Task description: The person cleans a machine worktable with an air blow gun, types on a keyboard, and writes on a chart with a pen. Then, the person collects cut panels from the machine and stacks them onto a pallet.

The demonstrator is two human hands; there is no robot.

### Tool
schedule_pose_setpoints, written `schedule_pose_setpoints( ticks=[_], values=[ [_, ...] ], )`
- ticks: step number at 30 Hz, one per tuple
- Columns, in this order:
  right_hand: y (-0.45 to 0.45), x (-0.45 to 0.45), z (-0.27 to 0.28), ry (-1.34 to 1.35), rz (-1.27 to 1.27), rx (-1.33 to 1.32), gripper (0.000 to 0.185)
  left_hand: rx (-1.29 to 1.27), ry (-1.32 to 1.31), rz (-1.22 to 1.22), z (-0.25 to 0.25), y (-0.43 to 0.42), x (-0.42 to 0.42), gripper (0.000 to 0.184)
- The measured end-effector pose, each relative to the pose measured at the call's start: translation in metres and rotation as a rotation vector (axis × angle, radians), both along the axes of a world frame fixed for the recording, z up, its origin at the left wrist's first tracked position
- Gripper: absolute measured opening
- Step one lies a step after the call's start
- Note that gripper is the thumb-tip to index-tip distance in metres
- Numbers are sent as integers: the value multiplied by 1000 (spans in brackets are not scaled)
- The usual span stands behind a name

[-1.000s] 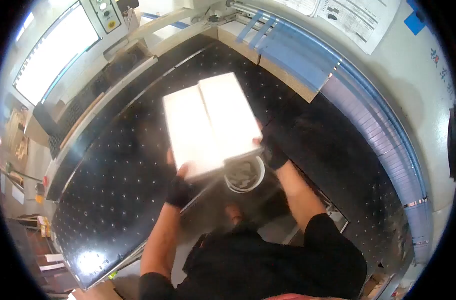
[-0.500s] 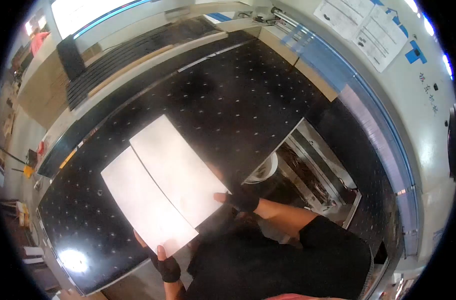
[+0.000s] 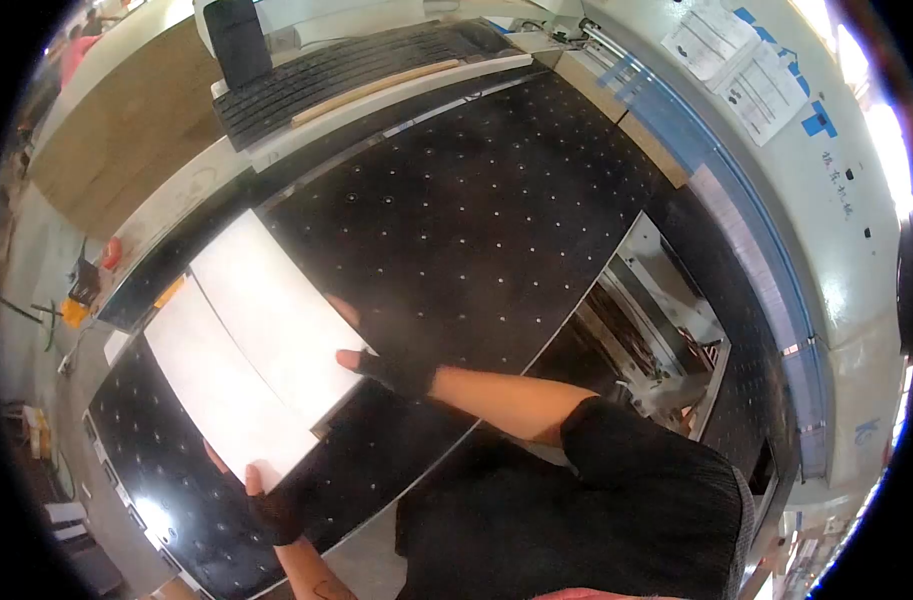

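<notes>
Two white panels (image 3: 261,335) lie side by side in my hands, one shifted lengthwise against the other, with a thin dark seam between them. My left hand (image 3: 266,500), in a dark fingerless glove, grips their near end, its thumb on top. At the right edge my right hand (image 3: 386,368), gloved the same way, holds them with the thumb on top and fingers partly hidden beneath. The panels are over the left part of a black table (image 3: 446,230) dotted with small light points.
A rectangular opening (image 3: 676,265) in the table shows metal parts inside. A black keyboard (image 3: 346,75) rests beyond the far left edge. Blue and clear strips (image 3: 756,240) line the right side, below papers (image 3: 761,90) on the machine. A brown board (image 3: 126,130) is at upper left.
The panels and both hands have moved left across the black table. The view has shifted too: the opening shows more fully, and the white bucket seen earlier is out of sight.
</notes>
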State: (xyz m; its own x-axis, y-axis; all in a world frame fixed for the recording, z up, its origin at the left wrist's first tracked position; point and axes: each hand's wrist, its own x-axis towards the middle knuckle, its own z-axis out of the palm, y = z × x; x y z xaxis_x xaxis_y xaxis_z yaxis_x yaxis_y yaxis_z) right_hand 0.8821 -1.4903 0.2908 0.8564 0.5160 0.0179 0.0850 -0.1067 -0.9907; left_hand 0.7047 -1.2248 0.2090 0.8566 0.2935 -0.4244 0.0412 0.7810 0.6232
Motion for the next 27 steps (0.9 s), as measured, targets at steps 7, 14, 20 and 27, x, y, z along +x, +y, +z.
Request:
schedule_pose_setpoints(
  ticks=[7,14,20,27],
  values=[
    [53,47,-34,-79,-44,182,81,-80,8,43,18,38,61,70],
    [71,64,-48,-271,-132,28,79,198,-64,-95,-12,80,86,61],
    [79,50,-39,-29,-124,112,78,367,-3,85,12,75,82,68],
    [83,50,-31,101,-128,306,72,359,-275,-75,35,102,121,77]
  ],
)
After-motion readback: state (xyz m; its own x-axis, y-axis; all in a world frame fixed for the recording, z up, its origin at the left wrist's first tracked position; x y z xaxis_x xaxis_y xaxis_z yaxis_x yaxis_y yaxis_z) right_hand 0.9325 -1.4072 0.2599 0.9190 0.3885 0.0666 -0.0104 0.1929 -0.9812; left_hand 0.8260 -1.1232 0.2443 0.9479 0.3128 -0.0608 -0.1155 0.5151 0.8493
